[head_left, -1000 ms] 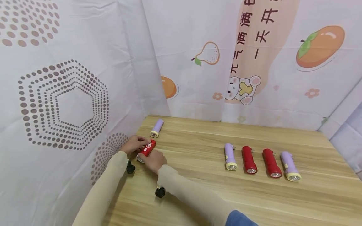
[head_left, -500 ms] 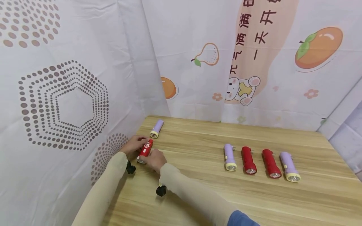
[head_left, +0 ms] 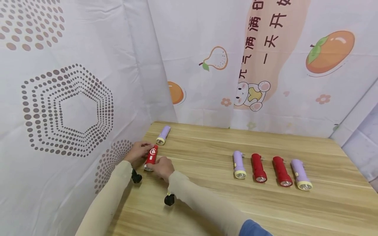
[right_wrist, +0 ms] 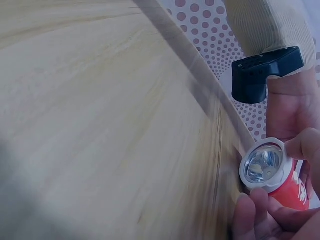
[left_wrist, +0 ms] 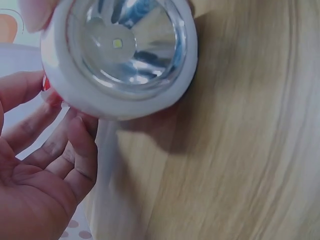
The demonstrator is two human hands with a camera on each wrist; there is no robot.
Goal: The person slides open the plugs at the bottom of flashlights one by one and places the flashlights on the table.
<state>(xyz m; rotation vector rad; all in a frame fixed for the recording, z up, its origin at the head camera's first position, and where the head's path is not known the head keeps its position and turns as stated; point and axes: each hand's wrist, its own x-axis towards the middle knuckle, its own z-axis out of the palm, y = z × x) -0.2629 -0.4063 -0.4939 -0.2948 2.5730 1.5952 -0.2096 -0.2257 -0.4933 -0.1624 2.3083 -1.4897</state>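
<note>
A red flashlight with white markings and a white-rimmed head lies between both hands near the table's left edge, its lens toward the person. My left hand holds it from the left by the tail end. From the right, my right hand pinches it near the head. In the left wrist view, the lens and white rim fill the top, with the curled fingers of the left hand beside the body. The right wrist view shows the right thumb and fingers on opposite sides of the head.
Just behind, a purple flashlight with a yellow head lies on the wooden table. To the right lie a purple, two red, and another purple flashlight in a row. A patterned curtain borders the left side.
The red flashlight has swung from a slanted position to a straighter one, its tail end moving left. Both hands keep hold of it, and the head view has shifted slightly.
</note>
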